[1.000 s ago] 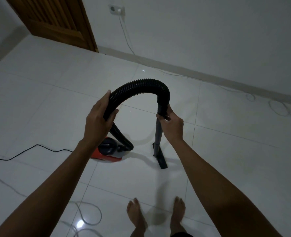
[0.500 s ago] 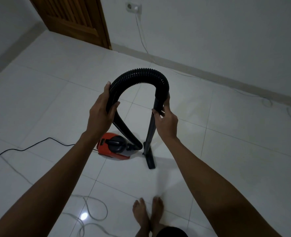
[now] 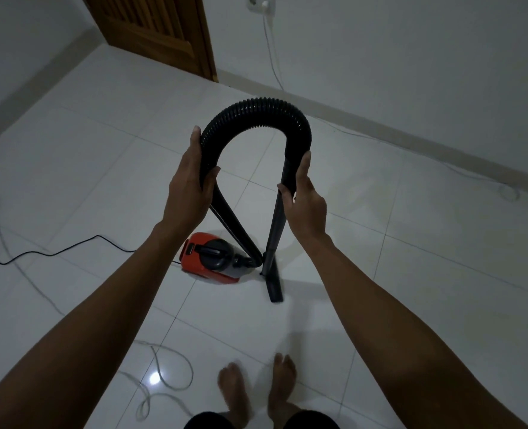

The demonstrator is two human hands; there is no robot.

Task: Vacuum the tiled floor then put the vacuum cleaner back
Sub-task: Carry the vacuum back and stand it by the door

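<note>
A glossy white tiled floor (image 3: 411,289) fills the room, meeting plain white walls (image 3: 411,57) along a grey skirting strip. A brown slatted wooden door (image 3: 163,29) stands in the far corner, with a white wall socket (image 3: 258,2) just beside it and a thin white cord (image 3: 272,57) hanging down from the socket to the floor. A person stands barefoot on the tiles, 2 bare forearms reaching forward from the bottom of the view. Between the hands arches a ribbed black flexible hose (image 3: 256,111), bent into an upside-down U. The left hand (image 3: 188,187) grips the hose's left leg, fingers and thumb curled round it. The right hand (image 3: 306,202) holds the top of a straight dark rigid wand (image 3: 276,224), thumb on one side and fingers wrapped behind it. The wand stands nearly upright, its narrow black floor nozzle (image 3: 273,281) resting on the tiles. Just to the left of the nozzle sits a small red and black canister vacuum cleaner (image 3: 216,258) on the floor, the hose running down into its front end. A black power cable (image 3: 55,250) trails from the canister toward the left edge. A loose white cord (image 3: 163,376) loops over the tiles near the person's bare feet (image 3: 256,391).
</note>
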